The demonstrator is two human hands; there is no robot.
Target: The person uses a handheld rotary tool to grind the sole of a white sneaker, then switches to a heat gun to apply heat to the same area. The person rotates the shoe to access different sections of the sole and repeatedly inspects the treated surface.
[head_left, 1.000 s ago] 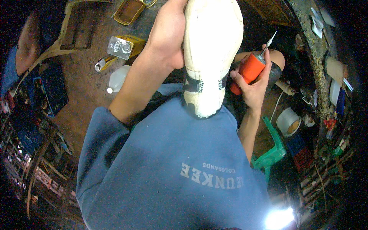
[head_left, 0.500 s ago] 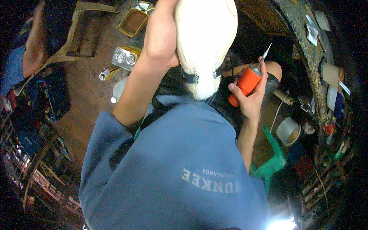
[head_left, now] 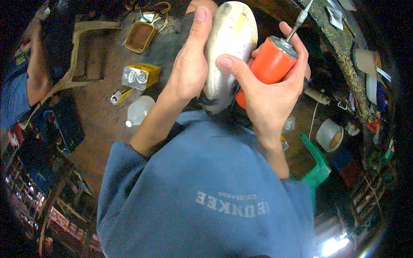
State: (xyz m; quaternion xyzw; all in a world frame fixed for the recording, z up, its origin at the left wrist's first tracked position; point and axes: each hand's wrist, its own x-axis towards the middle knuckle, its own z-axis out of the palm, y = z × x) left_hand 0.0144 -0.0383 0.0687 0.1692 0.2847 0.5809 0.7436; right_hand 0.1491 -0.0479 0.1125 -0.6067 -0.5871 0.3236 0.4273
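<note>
Held upright in front of me is a white shoe (head_left: 230,32), its long pale face toward me, with dark thread-like marks near the top end. My left hand (head_left: 191,64) grips its left edge, the thumb pointing up along the side. Closed around a thick orange handle, my right hand (head_left: 277,96) holds an awl-like tool (head_left: 271,62). The tool's metal shaft points up and right, away from the shoe. The right thumb reaches over to the shoe's face. My fingers behind the shoe are mostly hidden.
Left on the floor are a yellow can (head_left: 148,75), a smaller yellow container (head_left: 120,95), a translucent jug (head_left: 141,109) and a brown tray (head_left: 140,36). Right are green plastic furniture (head_left: 318,172), a white tub (head_left: 329,134) and a cluttered bench edge (head_left: 344,64). Another person's arm (head_left: 38,79) shows far left.
The shoe has turned, showing a narrower face with thread marks. My right hand has come up and left with the orange tool, and its thumb has reached the shoe. My left hand has shifted down the shoe's edge.
</note>
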